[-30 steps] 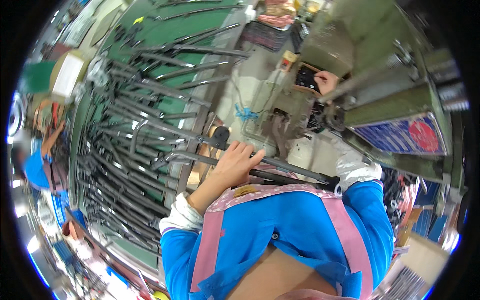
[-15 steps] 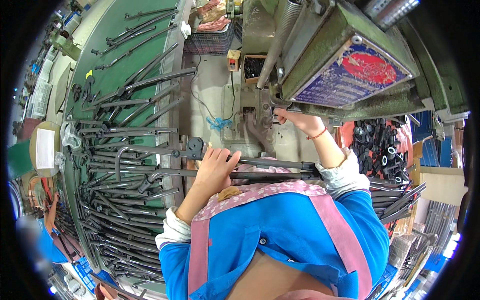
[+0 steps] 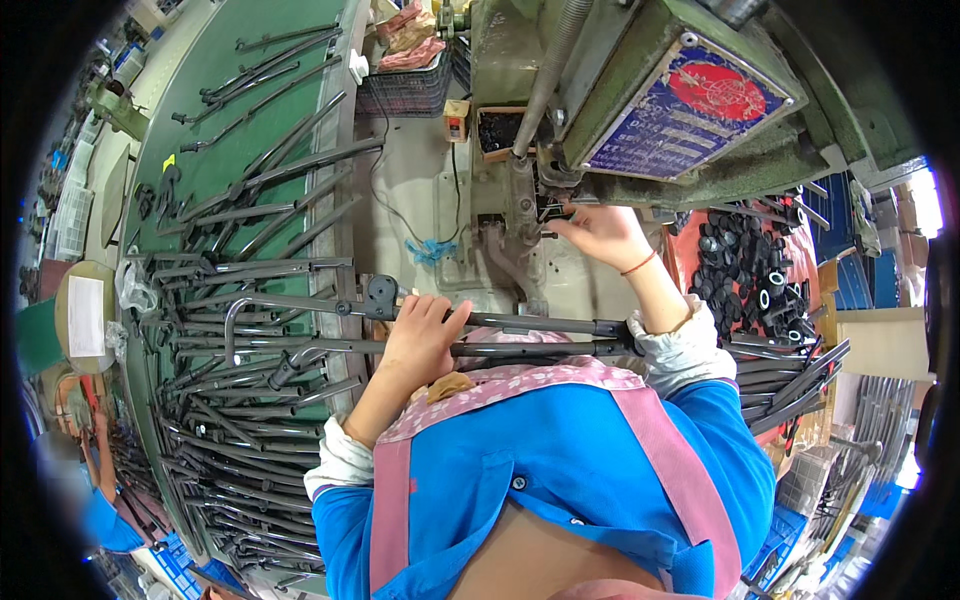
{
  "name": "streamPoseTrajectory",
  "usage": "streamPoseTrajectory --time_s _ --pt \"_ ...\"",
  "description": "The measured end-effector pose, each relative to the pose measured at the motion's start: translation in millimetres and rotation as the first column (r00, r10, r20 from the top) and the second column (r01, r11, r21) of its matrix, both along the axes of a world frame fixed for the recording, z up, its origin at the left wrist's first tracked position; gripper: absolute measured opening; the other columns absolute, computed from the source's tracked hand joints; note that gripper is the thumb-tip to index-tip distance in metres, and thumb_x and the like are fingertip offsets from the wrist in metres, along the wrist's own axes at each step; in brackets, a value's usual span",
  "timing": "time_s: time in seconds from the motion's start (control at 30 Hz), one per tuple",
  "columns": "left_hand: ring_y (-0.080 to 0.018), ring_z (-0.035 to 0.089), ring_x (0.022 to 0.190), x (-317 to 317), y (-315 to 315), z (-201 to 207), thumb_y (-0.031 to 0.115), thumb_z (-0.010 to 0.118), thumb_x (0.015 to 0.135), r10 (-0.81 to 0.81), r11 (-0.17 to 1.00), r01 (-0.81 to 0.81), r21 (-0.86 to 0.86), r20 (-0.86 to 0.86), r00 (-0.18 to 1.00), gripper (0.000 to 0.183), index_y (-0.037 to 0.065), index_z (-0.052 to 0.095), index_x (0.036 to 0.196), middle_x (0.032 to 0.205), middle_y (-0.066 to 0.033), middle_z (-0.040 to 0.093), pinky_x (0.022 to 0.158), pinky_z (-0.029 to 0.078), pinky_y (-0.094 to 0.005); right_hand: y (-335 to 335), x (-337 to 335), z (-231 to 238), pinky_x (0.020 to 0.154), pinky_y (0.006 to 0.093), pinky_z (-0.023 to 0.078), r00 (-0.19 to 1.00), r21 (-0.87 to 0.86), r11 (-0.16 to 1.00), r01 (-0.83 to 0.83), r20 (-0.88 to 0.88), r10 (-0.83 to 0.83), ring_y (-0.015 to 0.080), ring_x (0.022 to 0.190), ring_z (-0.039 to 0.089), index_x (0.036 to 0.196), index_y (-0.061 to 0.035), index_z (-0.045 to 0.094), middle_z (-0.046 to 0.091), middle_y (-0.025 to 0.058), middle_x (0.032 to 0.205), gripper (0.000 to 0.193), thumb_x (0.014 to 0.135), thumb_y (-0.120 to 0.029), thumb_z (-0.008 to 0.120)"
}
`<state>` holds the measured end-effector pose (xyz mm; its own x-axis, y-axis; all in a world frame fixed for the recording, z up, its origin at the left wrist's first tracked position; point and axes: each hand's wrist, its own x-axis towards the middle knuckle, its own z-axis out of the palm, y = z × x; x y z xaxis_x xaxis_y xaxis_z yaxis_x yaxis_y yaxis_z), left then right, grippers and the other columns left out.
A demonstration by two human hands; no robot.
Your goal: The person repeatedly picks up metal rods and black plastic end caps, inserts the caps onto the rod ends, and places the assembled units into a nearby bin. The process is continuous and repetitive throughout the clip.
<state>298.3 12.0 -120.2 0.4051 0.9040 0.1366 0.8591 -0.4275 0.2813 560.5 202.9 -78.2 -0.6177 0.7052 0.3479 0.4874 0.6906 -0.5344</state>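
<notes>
The long black tubular metal frame (image 3: 540,322) is smooth and glossy, the long green worktop (image 3: 270,17) matt, the bulky green metal machine (image 3: 628,75) scuffed, the pink floral apron (image 3: 560,378) matt cloth.

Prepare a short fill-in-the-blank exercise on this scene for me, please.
The ____ hand grips the dark tubular frame.
The other tubes at left lie on a bench coloured ____.
The right hand has a wrist cord coloured ____.
The shirt under the pink straps is coloured ____.

Missing words: left; green; red; blue.

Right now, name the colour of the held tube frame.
The tube frame is dark grey, nearly black, seen best in the head view.
</notes>
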Motion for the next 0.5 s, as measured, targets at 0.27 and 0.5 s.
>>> streamPoseTrajectory --time_s 0.27,0.5 --pt "-0.0309 0.051 0.091 -4 -3 -6 0.004 0.064 0.063 -0.025 0.999 0.027 -0.044 0.033 0.999 0.058 0.006 0.056 0.121 0.092 -0.0111 0.052 0.085 0.04 -0.0422 1 11 1 0.072 0.029 0.051 0.998 0.414 0.91 -0.025 -0.044 0.047 0.0198 0.074 0.064 0.106 -0.0126 0.073 0.07 0.0026 0.088 0.022 0.084 -0.015 0.068" --pt "-0.0317 0.053 0.091 6 8 -15 0.008 0.065 0.061 -0.151 0.986 0.154 -0.062 0.045 0.987 0.057 0.006 0.058 0.118 0.093 -0.0113 0.053 0.086 0.041 -0.0437 -26 9 -8 0.069 0.0394 0.053 0.917 0.058 0.998 -0.01 0.398 -0.014 0.0284 0.079 0.066 0.085 -0.0091 0.072 0.068 0.0103 0.085 0.025 0.08 -0.034 0.068"
